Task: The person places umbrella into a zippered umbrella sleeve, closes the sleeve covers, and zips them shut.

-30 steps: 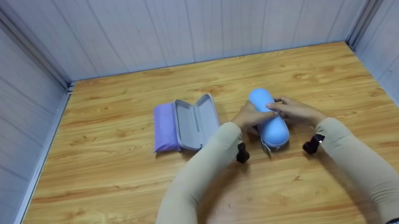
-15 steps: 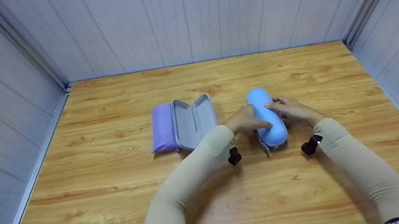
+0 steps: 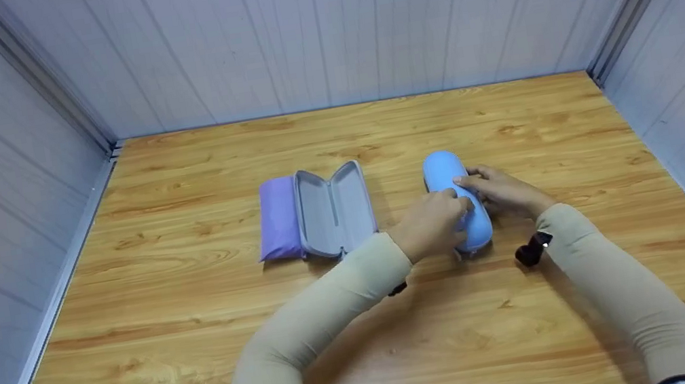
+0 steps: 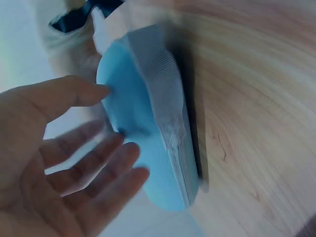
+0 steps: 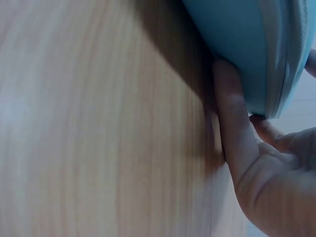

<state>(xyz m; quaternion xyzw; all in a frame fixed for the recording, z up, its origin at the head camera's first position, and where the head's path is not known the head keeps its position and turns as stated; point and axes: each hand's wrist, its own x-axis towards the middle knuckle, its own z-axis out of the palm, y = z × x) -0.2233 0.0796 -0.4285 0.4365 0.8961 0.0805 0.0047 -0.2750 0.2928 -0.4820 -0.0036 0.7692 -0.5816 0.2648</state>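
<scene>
A blue, zipped glasses case point(image 3: 442, 168) lies at a slant on the wooden table, right of centre. My right hand point(image 3: 508, 190) holds its right side, thumb on the top shell and other fingers down along the side. In the right wrist view, a finger point(image 5: 232, 106) presses against the case near the tabletop. My left hand point(image 3: 431, 224) is over the case's left side. Its fingers point(image 4: 101, 163) are spread and loosely bent in the left wrist view, with fingertips right at the blue shell. A grey fabric strip point(image 4: 160, 74) runs along the zip seam there.
Left of the hands, a grey-lined case point(image 3: 354, 200) lies unfolded on the table point(image 3: 216, 349). Against its left edge is a flat purple pouch point(image 3: 279, 219). Pale panel walls point(image 3: 317, 31) enclose the table at the back and sides.
My left hand has let go of the blue case's left side, drawn back and turned over, its knuckles now on top. The right hand has kept its hold; the blue case has barely moved.
</scene>
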